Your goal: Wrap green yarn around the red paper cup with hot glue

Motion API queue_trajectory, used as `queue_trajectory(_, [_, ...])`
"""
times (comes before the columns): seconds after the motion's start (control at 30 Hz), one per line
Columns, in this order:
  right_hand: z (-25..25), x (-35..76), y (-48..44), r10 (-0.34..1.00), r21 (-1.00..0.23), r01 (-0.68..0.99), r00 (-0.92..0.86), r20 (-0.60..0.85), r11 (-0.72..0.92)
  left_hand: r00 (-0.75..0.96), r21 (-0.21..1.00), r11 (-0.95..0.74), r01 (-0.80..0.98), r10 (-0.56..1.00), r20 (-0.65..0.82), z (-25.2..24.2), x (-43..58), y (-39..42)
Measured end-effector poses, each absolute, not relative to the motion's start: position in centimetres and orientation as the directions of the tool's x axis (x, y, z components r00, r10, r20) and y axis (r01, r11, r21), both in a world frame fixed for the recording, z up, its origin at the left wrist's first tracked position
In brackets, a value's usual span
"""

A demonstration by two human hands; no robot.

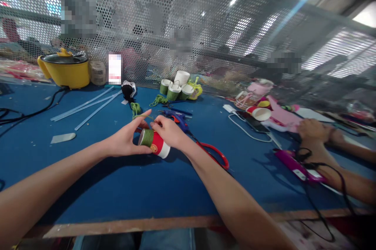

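A red and white paper cup (160, 146) lies on its side in my hands just above the blue table, part of it wrapped in green yarn (147, 137). My left hand (129, 136) holds the cup from the left, thumb along its near side and the other fingers reaching over the top. At the cup's upper side, my right hand (166, 128) has its fingers pinched on a strand of green yarn. That strand runs across my left fingertips toward a small yarn bundle (135, 108). Just behind my right hand is a blue glue gun (178, 119).
Several green-wrapped cups (174, 92) stand at the back by the perforated metal screen (205, 46). Glue sticks (88, 105), a yellow pot (66, 71) and a lit phone (114, 69) are left. A red loop (219, 154) lies right, near another person's hands (313, 130).
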State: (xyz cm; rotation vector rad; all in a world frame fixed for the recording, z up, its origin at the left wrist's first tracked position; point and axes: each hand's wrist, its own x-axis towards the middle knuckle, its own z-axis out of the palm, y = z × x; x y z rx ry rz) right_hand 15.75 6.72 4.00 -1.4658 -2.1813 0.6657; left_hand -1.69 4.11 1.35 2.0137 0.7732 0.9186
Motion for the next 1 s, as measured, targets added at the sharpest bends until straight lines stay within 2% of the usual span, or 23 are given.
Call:
queue_trajectory(0.27, [4.0, 15.4, 6.1, 0.934, -0.533, 0.77, -0.332, 0.136, 0.351, 0.543, 0.898, -0.33, 0.29, 0.83, 0.13, 1.3, -1.9, 4.3])
queue_trajectory(0.53, [4.4, 14.9, 5.0, 0.898, -0.438, 0.784, -0.367, 0.243, 0.439, 0.506, 0.92, -0.289, 0.264, 0.854, 0.123, 1.4, -1.8, 4.3])
queue_trajectory(0.77, [4.1, 14.6, 4.3, 0.86, -0.346, 0.793, -0.416, 0.293, 0.502, 0.484, 0.962, -0.214, 0.168, 0.868, 0.109, 1.4, -1.7, 4.2])
queue_trajectory(1.0, [3.9, 14.5, 4.0, 0.833, -0.268, 0.803, -0.441, 0.333, 0.532, 0.474, 0.97, -0.194, 0.145, 0.874, 0.104, 1.3, -1.6, 4.2])
